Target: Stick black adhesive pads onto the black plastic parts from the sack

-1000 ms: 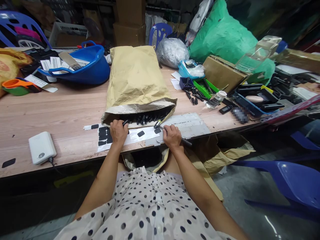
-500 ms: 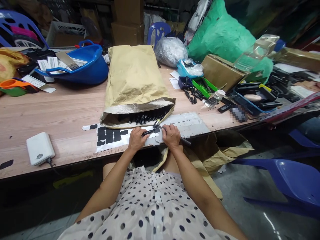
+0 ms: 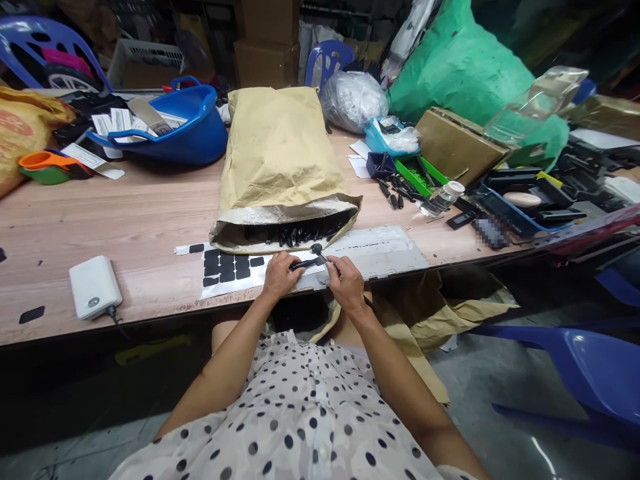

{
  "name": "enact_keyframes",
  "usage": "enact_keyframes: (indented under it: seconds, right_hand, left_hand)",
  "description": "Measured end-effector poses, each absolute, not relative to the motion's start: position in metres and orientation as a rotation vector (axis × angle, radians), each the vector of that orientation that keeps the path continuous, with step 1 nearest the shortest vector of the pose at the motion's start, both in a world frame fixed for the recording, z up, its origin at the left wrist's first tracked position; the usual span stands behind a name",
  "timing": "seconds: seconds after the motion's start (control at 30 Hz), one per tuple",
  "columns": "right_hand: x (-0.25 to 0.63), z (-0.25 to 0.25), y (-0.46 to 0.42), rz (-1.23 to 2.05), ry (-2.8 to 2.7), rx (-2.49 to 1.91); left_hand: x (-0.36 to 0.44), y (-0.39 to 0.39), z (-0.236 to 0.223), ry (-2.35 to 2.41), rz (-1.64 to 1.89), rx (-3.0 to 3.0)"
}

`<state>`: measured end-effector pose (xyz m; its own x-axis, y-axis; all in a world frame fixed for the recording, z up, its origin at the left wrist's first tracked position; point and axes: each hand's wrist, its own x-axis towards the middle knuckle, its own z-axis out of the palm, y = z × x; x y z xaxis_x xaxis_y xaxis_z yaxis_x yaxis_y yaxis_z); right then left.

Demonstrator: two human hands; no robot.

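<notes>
We see the left hand (image 3: 281, 275) pinching a slim black piece (image 3: 303, 264) over the table (image 3: 160, 213), before the open paper sack (image 3: 283, 153); the right hand (image 3: 346, 283) closes round what seems a small hammer (image 3: 317, 249), its head just beyond the piece.

Near the middle of the frame, the person's left hand (image 3: 281, 274) pinches a slim black piece (image 3: 303, 264), its free end pointing right. The right hand (image 3: 346, 281) grips a small hammer (image 3: 317, 249), its head close above that end; whether the two touch, I can't quite make out from here. Left of the hands, dark patches (image 3: 227, 274) sit in rows on a white sheet (image 3: 256, 277). Behind, at upper centre, lies a big paper sack (image 3: 283, 147), its mouth open towards the person and black pieces (image 3: 295, 235) showing inside. A blue basin (image 3: 197, 137) stands upper left; a green bag (image 3: 460, 73) bulges upper right.
</notes>
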<state>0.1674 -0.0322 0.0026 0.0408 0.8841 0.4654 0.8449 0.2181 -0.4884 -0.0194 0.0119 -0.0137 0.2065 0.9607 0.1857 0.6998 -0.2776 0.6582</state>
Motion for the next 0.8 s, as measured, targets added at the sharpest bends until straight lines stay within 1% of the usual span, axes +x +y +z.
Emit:
enact_keyframes:
  seconds: [0.27, 0.5, 0.67, 0.8]
  right_hand:
    - [0.163, 0.002, -0.043, 0.146, -1.791, -1.620]
    - [0.153, 0.010, -0.046, 0.100, -1.843, -1.563]
    - [0.152, 0.004, -0.045, 0.126, -1.894, -1.587]
    - [0.166, 0.001, -0.034, 0.057, -1.845, -1.629]
  left_hand:
    - [-0.018, 0.012, -0.016, 1.548, 0.848, 2.043]
    - [-0.017, 0.012, -0.016, 1.564, 0.820, 2.031]
    - [-0.016, 0.012, -0.015, 1.561, 0.818, 2.019]
    - [-0.015, 0.011, -0.014, 1.560, 0.845, 2.032]
